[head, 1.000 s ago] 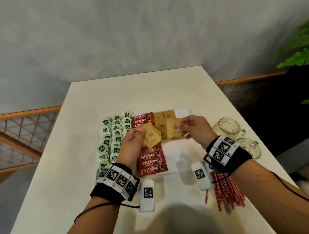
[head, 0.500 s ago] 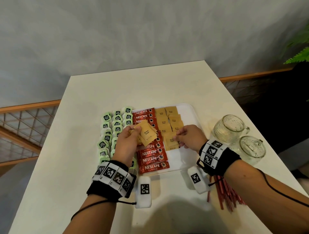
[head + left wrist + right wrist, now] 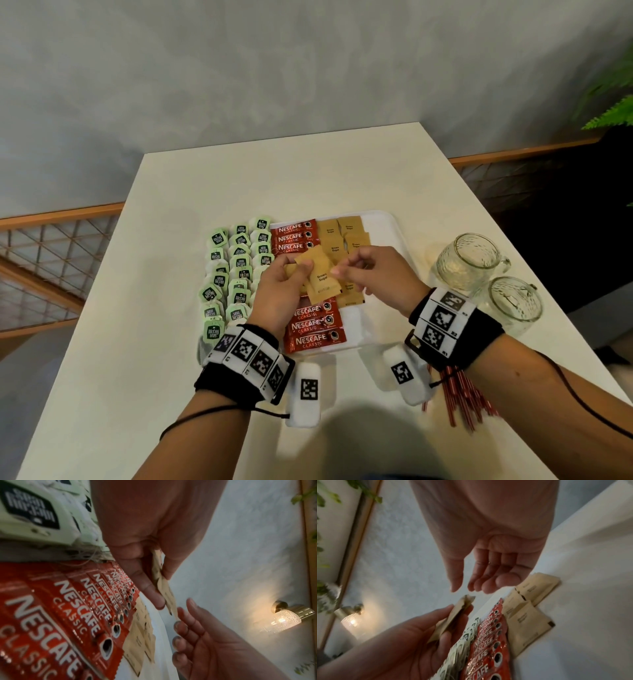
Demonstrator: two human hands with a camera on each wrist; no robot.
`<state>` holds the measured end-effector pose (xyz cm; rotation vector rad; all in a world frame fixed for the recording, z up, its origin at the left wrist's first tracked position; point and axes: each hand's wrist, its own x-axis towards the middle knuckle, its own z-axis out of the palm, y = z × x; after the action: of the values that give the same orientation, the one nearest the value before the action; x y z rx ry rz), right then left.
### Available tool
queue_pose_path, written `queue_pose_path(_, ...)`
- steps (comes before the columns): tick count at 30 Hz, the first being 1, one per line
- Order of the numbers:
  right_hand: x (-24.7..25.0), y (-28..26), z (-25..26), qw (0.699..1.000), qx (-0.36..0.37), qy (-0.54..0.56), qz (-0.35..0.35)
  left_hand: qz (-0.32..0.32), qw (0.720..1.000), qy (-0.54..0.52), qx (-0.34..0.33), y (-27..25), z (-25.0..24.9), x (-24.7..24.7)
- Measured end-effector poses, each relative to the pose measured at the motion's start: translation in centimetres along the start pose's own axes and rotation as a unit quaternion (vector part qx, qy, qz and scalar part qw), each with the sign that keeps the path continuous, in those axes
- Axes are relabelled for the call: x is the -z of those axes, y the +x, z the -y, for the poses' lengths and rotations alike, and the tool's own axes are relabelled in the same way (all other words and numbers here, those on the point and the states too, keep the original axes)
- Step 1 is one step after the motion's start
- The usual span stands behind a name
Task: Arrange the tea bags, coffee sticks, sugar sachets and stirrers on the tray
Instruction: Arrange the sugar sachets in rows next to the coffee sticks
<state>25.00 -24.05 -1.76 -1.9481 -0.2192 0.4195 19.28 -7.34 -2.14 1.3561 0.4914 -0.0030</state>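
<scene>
My left hand (image 3: 301, 270) pinches a small stack of brown sugar sachets (image 3: 322, 279) above the white tray (image 3: 388, 221). In the left wrist view the thumb and fingers (image 3: 159, 601) clamp the sachets (image 3: 167, 592). My right hand (image 3: 342, 269) hovers just right of the stack with relaxed fingers (image 3: 476, 584), holding nothing. On the tray lie rows of green tea bags (image 3: 239, 267), red coffee sticks (image 3: 315, 325) and sugar sachets (image 3: 347, 228). Red stirrers (image 3: 460, 397) lie on the table, partly hidden under my right wrist.
Two glass mugs (image 3: 469, 260) (image 3: 513, 305) stand on the table to the right of the tray. The white table (image 3: 274, 178) ends at a grey wall. A wooden rail runs behind it, and a green plant (image 3: 613, 113) hangs at the far right.
My right hand laid its sugar sachet on the tray's rows, then came back left, empty, to the stack in my left hand. The left hand kept its hold.
</scene>
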Motion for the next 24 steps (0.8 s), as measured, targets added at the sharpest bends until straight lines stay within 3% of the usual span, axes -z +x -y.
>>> queue_pose_path(5,-0.3,0.0,-0.8,0.999,-0.002,-0.042,-0.017,0.011,1.0,0.014,-0.026,-0.3,0.2,-0.9)
queue_pose_path(12,1.0,-0.3,-0.5,0.999,-0.023,-0.002,0.036,0.0,0.999,-0.003,-0.039,-0.4,0.0,-0.8)
queue_pose_path(19,5.7,1.8,-2.5,0.993,-0.081,0.002,-0.09,-0.05,0.997,-0.033,-0.04,-0.1,-1.7,0.9)
queue_pose_path(24,5.5,1.8,-4.2,0.986,-0.146,-0.078,-0.017,-0.042,0.999,-0.017,-0.028,-0.1,-1.0,0.9)
